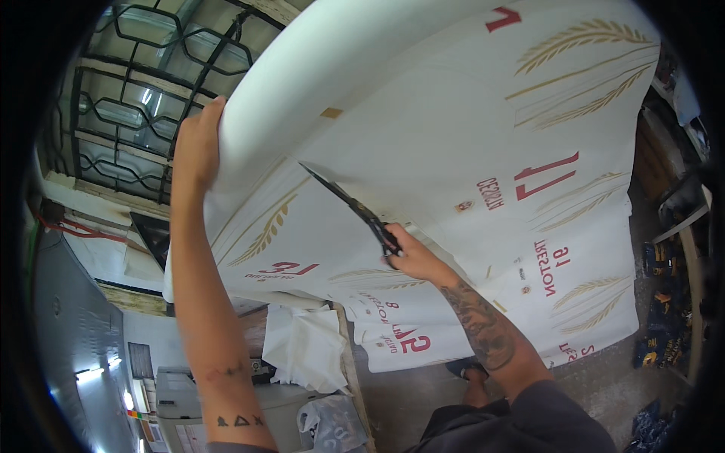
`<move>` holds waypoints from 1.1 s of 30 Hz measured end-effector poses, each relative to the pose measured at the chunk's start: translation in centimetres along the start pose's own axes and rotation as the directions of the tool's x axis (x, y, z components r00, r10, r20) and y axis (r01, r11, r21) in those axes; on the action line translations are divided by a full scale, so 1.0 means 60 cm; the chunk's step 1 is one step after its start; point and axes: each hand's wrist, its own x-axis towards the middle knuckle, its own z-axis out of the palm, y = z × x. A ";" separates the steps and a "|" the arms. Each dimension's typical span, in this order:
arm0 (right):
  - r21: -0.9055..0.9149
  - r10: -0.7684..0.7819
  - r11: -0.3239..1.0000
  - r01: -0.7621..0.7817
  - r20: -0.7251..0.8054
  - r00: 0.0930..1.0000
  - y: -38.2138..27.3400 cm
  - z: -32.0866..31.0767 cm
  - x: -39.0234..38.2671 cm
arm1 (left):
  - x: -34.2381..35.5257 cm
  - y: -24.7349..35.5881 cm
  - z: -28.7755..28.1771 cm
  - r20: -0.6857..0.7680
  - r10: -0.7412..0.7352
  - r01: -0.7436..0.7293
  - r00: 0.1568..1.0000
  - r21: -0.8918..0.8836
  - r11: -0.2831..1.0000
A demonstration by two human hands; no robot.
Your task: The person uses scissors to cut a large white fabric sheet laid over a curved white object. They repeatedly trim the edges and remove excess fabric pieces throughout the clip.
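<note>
A thick roll of printed white sheet [283, 83] fills the upper part of the view. Its loose length [445, 174] hangs down toward the floor, carrying golden wheat-like leaves and red lettering. My left hand [200, 143] grasps the left side of the roll, its fingertips partly hidden behind the edge. In my right hand [411, 253] is a pair of dark scissors [355, 205], held by the handles. The blades point up and left across the sheet, their tip close under the roll. Whether the blades touch the sheet, I cannot tell.
A window with a black metal grille [136, 90] lies behind the roll on the left. Below it are a crumpled white cloth [302, 347], a grey machine [177, 396] and a plastic bag [332, 423]. Dark printed pieces [661, 302] lie along the right side.
</note>
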 end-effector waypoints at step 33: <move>-0.345 0.925 0.093 -0.934 -0.317 0.209 0.024 -0.376 -0.754 | -1.367 0.015 0.537 0.924 -0.382 0.927 -0.032 0.171 0.334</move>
